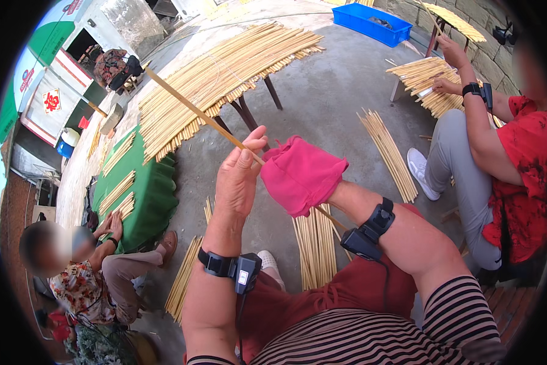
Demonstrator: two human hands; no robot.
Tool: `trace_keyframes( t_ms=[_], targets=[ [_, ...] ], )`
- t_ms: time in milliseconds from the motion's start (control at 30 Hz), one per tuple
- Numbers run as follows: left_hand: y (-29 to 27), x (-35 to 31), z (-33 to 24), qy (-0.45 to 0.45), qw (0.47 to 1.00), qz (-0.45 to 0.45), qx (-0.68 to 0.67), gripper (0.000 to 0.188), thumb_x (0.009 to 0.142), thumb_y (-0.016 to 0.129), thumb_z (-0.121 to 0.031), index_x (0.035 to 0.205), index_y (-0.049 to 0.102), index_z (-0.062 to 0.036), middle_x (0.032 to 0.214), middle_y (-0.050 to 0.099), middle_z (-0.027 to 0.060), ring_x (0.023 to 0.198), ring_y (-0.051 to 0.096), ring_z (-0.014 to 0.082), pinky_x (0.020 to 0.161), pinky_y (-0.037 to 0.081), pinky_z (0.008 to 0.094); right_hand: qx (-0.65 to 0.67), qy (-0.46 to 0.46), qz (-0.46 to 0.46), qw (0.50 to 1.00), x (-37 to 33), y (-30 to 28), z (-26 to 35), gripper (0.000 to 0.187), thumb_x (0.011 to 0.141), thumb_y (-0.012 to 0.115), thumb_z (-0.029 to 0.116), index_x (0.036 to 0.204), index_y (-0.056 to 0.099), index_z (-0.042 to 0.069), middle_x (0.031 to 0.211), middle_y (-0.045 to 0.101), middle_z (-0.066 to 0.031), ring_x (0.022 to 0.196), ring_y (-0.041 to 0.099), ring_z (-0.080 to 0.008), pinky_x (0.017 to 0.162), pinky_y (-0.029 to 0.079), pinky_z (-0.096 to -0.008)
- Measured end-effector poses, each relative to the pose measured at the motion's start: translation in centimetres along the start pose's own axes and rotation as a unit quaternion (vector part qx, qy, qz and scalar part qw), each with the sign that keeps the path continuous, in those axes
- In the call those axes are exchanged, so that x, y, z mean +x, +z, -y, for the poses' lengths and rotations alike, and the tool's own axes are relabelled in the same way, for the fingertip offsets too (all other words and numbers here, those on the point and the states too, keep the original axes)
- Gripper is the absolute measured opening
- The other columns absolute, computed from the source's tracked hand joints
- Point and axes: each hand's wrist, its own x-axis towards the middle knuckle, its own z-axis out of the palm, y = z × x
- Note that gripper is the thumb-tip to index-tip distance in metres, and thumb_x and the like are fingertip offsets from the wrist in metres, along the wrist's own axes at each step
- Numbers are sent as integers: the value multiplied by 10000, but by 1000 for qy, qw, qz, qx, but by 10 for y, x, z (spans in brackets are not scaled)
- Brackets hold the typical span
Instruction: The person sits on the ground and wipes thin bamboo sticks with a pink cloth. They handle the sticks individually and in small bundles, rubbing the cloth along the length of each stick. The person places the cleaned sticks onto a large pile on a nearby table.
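A long thin bamboo stick (191, 108) slants across in front of me, its far tip up at the left. My left hand (238, 173) pinches it between thumb and fingers, palm side partly turned up. A bright pink cloth (301, 173) is bunched around the stick just right of that hand. My right hand is inside or behind this cloth, gripping it around the stick, and its fingers are hidden. The stick's near end comes out below the cloth, beside my right forearm (371, 213).
Ahead stands a table (243, 115) covered with bamboo sticks. Stick bundles (315, 249) lie on the floor by my legs. A person in red (517, 164) works at the right; another (85, 280) sits by a green-covered table (146, 201). A blue bin (371, 25) stands far off.
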Motion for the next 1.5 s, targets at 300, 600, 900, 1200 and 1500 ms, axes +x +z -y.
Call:
trace_keyframes(
  t_ms=[300,600,900,1200,1500],
  targets=[
    [-98,0,-82,170,977,6,-132,212,939,583,-231,956,613,-22,1047,665,152,1129,594,339,1052,382,615,-127,-124,46,983,-13,16,-42,150,821,568,244,853,566,97,743,599,-77,712,622,-276,738,488,-339],
    [-203,-7,-162,258,931,-221,-131,215,939,568,-140,1001,519,61,1091,597,214,1141,570,356,1052,430,571,-72,22,195,978,-37,-31,-126,231,852,604,223,1049,610,104,930,652,-60,858,637,-219,773,490,-329],
    [-199,-38,-162,209,920,-291,-158,304,989,474,-110,1202,432,103,1238,532,222,1253,490,368,1074,426,534,555,434,-60,707,-71,-23,-176,235,967,545,250,1132,577,86,1029,651,-41,876,638,-151,695,530,-321],
    [-116,-22,-139,190,931,-305,-66,268,995,489,-155,1143,504,68,1146,594,219,1141,581,335,1004,492,520,595,375,-85,706,-88,-62,-161,250,971,535,224,1180,565,89,1114,641,-46,974,628,-156,812,518,-311],
    [8,-20,-22,-95,986,-61,125,201,993,485,-171,1004,578,7,859,663,136,824,700,294,760,595,415,187,155,124,962,-65,-94,-112,240,880,608,254,1056,594,91,977,655,-60,889,631,-176,813,490,-313]
  ],
)
